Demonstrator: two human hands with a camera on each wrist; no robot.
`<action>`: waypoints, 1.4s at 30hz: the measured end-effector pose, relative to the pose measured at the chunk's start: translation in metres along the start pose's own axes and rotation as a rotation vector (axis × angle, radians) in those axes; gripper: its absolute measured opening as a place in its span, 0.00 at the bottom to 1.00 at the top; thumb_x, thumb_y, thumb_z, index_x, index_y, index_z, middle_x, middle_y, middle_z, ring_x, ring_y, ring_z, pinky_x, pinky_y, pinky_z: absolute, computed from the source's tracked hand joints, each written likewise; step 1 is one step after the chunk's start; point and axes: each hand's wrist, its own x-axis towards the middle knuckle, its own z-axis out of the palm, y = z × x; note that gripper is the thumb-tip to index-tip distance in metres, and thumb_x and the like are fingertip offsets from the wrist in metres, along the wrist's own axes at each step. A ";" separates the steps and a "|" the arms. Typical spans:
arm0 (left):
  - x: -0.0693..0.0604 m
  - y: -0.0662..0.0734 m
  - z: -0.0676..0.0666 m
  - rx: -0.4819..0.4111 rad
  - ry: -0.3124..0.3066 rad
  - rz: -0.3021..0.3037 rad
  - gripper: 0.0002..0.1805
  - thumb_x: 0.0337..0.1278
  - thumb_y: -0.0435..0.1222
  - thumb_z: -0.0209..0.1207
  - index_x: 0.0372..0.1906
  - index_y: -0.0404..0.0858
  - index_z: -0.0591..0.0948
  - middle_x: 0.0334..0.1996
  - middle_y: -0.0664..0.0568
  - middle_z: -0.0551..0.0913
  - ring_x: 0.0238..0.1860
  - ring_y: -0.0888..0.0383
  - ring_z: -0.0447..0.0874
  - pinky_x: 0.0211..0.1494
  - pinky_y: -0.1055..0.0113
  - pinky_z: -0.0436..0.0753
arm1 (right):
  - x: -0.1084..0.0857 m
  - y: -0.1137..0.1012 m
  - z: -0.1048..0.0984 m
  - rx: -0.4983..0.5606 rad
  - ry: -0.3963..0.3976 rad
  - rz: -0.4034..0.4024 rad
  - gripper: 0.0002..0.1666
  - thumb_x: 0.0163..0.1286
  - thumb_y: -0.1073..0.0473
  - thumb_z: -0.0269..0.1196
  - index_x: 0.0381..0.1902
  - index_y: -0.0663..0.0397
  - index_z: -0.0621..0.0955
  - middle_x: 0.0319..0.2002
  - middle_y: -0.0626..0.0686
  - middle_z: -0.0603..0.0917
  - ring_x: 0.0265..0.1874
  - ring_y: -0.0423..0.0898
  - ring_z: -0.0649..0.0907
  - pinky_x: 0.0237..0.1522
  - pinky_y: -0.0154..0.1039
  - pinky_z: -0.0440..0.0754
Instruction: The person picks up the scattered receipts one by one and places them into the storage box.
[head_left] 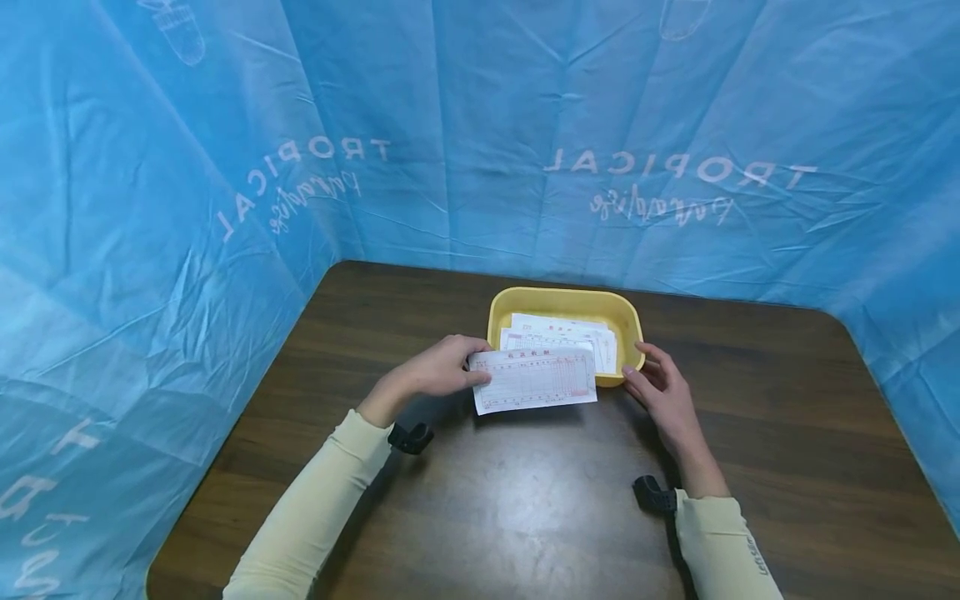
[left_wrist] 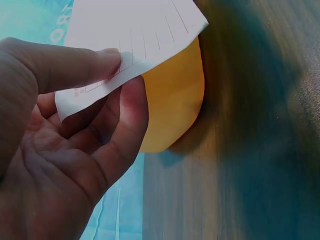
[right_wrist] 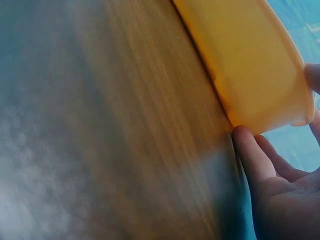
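My left hand [head_left: 445,367] pinches a white printed form [head_left: 534,382] by its left edge, thumb on top and fingers beneath, as the left wrist view also shows. The form has a ruled table and a reddish heading. It is held over the front rim of a yellow plastic tub [head_left: 566,297]. More printed paper slips [head_left: 606,343] lie inside the tub, partly hidden by the form. At the tub's right front corner my right hand [head_left: 670,404] grips the outside, fingers [right_wrist: 245,137] spread around the corner.
Beneath the tub is a dark wooden table [head_left: 517,517] with rounded corners. Blue printed curtains [head_left: 487,167] hang behind it and at both sides. A black wrist camera [head_left: 411,438] sits on the left wrist, and another black camera [head_left: 654,495] on the right.
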 end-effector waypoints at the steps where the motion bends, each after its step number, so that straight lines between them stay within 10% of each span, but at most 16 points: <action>1: 0.000 0.000 -0.001 0.000 0.002 -0.002 0.12 0.61 0.32 0.62 0.48 0.36 0.79 0.36 0.56 0.83 0.33 0.61 0.81 0.38 0.65 0.78 | 0.000 0.000 0.000 0.001 -0.003 -0.003 0.37 0.68 0.46 0.62 0.70 0.43 0.63 0.66 0.61 0.63 0.60 0.57 0.70 0.48 0.32 0.76; 42: 0.023 0.003 -0.017 0.038 0.114 -0.018 0.11 0.61 0.31 0.61 0.47 0.36 0.80 0.34 0.54 0.82 0.32 0.58 0.79 0.36 0.65 0.76 | 0.000 0.003 -0.003 0.008 -0.023 -0.009 0.36 0.69 0.47 0.61 0.71 0.43 0.63 0.67 0.62 0.62 0.62 0.59 0.68 0.48 0.32 0.75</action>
